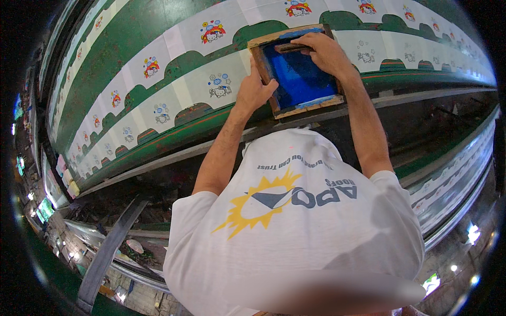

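A wooden screen-printing frame lies on the row of white cloth pieces nearest me, its mesh covered in deep blue ink. My left hand grips the frame's left side, fingers along the outer edge and thumb over the wood. Inside the frame, near its far side, my right hand holds a brown squeegee from above. Left of the frame, a cloth piece carries blue shapes and a black cartoon outline. To the right, another piece bears only outlines.
A long green printing table curves across the view. Its farther row of white pieces has multicoloured rainbow prints. A rail runs along the near edge. Behind me stands another table with white pieces; a grey bar lies at lower left.
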`<act>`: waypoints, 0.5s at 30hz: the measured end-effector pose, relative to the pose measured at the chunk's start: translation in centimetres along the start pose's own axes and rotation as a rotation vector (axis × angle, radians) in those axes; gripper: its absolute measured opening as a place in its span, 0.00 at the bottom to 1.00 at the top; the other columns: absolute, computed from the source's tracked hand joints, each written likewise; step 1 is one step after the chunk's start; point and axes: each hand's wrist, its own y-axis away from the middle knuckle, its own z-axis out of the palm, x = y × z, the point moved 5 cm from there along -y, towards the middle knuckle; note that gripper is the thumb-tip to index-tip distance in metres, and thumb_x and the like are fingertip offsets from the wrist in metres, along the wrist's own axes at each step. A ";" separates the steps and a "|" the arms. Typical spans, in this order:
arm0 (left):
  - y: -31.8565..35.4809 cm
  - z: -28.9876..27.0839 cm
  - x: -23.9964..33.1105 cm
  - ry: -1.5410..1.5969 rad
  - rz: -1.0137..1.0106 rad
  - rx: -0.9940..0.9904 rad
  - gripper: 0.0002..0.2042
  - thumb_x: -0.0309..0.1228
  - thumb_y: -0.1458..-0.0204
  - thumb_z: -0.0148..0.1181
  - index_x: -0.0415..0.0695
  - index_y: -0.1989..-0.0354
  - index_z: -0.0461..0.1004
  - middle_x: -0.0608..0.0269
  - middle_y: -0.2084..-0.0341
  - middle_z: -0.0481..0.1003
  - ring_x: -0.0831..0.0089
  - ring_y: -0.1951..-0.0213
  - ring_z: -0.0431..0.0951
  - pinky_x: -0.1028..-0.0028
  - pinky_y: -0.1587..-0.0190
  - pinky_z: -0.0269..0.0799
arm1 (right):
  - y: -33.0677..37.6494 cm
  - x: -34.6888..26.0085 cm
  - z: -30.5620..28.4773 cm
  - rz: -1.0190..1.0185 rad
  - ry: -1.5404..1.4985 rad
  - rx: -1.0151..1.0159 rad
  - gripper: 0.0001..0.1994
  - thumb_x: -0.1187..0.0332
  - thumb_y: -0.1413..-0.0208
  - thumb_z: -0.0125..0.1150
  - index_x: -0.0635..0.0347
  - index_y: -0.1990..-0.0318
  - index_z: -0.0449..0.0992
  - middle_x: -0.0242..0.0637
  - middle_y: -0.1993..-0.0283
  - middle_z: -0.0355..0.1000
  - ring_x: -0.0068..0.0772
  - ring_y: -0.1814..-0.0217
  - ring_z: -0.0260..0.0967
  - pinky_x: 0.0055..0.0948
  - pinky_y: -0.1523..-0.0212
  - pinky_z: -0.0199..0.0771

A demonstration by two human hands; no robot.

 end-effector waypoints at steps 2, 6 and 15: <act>0.0 0.0 0.0 -0.014 -0.031 -0.027 0.55 0.42 0.44 0.67 0.22 0.21 0.35 0.34 0.67 0.84 0.36 0.64 0.87 0.50 0.59 0.84 | 0.1 0.0 0.7 0.024 -0.033 0.001 0.19 0.75 0.34 0.64 0.49 0.37 0.83 0.38 0.38 0.81 0.47 0.34 0.75 0.45 0.30 0.74; 0.2 -0.1 0.2 -0.018 -0.076 -0.035 0.54 0.41 0.43 0.67 0.30 0.19 0.35 0.30 0.61 0.84 0.33 0.59 0.86 0.48 0.53 0.84 | 2.7 -0.3 1.5 0.009 -0.073 -0.015 0.22 0.76 0.37 0.60 0.49 0.37 0.83 0.41 0.40 0.80 0.49 0.35 0.75 0.46 0.31 0.75; 0.2 -0.4 0.6 -0.044 -0.068 -0.033 0.57 0.41 0.43 0.68 0.25 0.20 0.31 0.34 0.67 0.84 0.38 0.64 0.87 0.51 0.60 0.84 | 11.5 -4.0 2.0 0.092 -0.056 -0.025 0.25 0.81 0.45 0.60 0.53 0.40 0.84 0.41 0.40 0.79 0.47 0.35 0.76 0.44 0.33 0.78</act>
